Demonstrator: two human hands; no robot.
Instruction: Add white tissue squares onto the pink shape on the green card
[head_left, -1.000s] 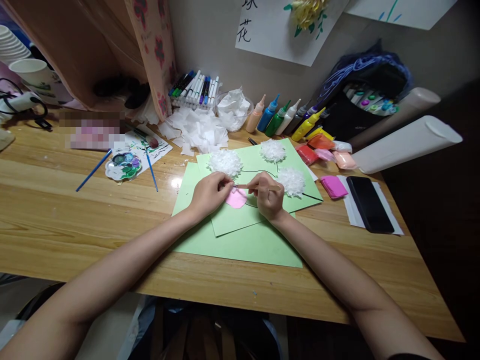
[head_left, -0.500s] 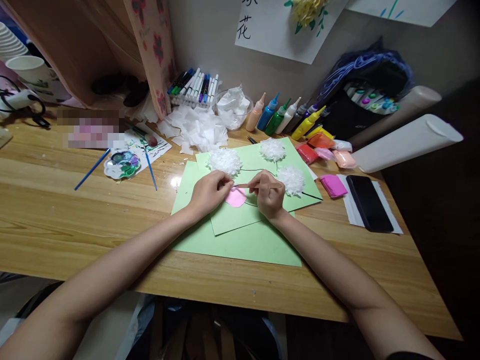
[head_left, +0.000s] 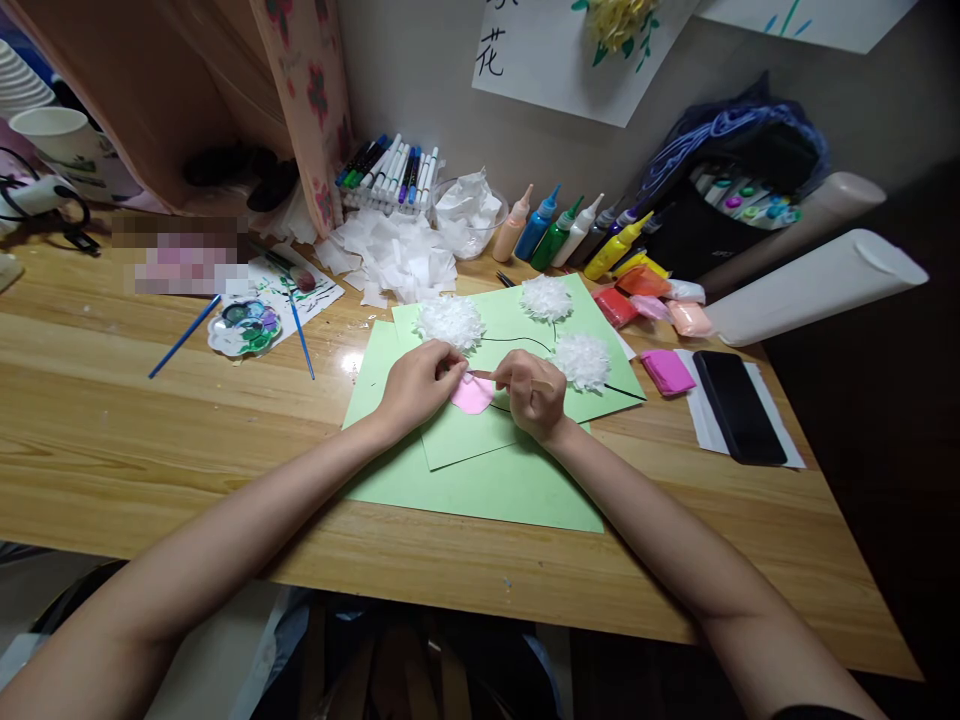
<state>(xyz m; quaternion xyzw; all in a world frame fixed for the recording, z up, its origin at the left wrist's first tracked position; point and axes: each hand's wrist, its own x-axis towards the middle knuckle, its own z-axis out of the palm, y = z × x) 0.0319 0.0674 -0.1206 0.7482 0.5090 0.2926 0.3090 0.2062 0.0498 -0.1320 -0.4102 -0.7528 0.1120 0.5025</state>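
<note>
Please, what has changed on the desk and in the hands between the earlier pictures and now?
The right hand has shifted slightly toward the person, and the stick it holds has tilted, its rear end now nearer the person. Nothing was visibly taken or let go. The left hand, pink patch, white puffs and green sheets stayed as they were.

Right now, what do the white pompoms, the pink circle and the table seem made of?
The white pompoms look like matte tissue paper, given their frilled edges. The pink circle looks flat, matte: perhaps paper or clay. The table seems glossy wood, showing grain and glare.
</note>
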